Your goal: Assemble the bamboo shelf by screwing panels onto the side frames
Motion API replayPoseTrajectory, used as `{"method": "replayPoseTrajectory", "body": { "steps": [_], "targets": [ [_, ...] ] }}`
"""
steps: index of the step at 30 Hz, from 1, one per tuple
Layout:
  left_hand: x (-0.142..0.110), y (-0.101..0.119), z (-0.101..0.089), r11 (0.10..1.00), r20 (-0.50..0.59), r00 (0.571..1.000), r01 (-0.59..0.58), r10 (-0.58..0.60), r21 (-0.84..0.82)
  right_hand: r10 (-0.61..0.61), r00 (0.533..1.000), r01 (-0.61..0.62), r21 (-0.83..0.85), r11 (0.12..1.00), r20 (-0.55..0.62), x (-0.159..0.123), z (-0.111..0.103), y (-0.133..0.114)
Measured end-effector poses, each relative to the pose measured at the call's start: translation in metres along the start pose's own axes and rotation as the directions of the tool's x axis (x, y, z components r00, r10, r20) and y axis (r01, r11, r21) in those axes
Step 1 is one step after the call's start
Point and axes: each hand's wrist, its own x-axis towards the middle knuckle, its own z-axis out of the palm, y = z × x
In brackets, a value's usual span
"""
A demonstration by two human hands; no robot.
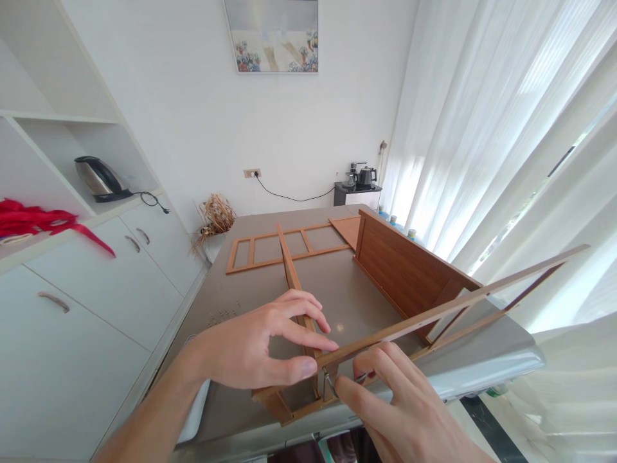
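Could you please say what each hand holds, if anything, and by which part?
Left hand: the wooden frame, near a corner. Right hand: a thin metal tool, by one end.

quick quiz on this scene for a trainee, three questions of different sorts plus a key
1. Multiple choice: What does the right hand hold?
A) a brush
B) a small metal tool
C) a cup

2. True or false: The left hand is touching the wooden frame.

3. Short answer: What hangs framed on the far wall?

Key:
1. B
2. True
3. A painting
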Motion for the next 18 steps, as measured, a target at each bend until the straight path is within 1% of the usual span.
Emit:
{"method": "replayPoseTrajectory", "body": {
  "steps": [10, 18],
  "targets": [
    [0.0014, 0.0004, 0.0003, 1.000, -0.008, 1.000, -0.012, 0.012, 0.004, -0.011, 0.999, 0.010, -0.030, 0.999, -0.030, 0.0025, -0.0002, -0.0005],
    [0.0000, 0.0001, 0.0005, 1.000, -0.003, 1.000, -0.004, 0.004, 0.018, -0.051, 0.999, 0.048, -0.212, 0.976, -0.011, 0.0070, -0.0072, -0.0071]
  ]
}}
